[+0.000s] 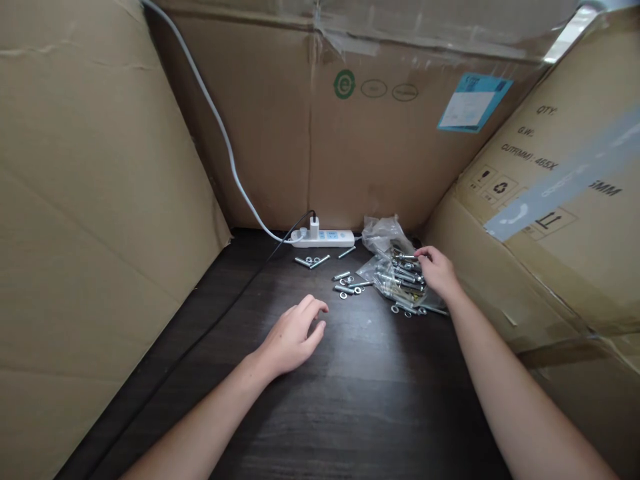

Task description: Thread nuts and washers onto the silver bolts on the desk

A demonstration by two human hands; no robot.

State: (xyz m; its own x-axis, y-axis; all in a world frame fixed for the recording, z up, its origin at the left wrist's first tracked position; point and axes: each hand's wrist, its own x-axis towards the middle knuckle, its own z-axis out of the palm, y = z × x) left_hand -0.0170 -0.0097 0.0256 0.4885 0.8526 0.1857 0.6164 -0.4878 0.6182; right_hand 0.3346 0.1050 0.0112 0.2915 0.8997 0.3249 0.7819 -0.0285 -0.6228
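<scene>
My left hand (296,335) is over the dark tabletop with its fingers loosely curved and apart, holding nothing. My right hand (438,273) is at the far right, thumb and fingertips closed on the end of a metal bolt (406,257). That bolt lies across the top of a pile of bolts (404,277) spilling from a clear plastic bag (384,233). Loose washers (395,309) rest at the near edge of the pile. To its left lies a small cluster of bolts and washers (345,289), with a few more bolts (320,262) farther back.
A white power strip (337,238) with a plug in it sits against the back cardboard wall (265,133). A white cord (220,120) and a black cable (210,327) run from it. Cardboard panels stand at left (90,200) and right (530,267) of the table (380,400).
</scene>
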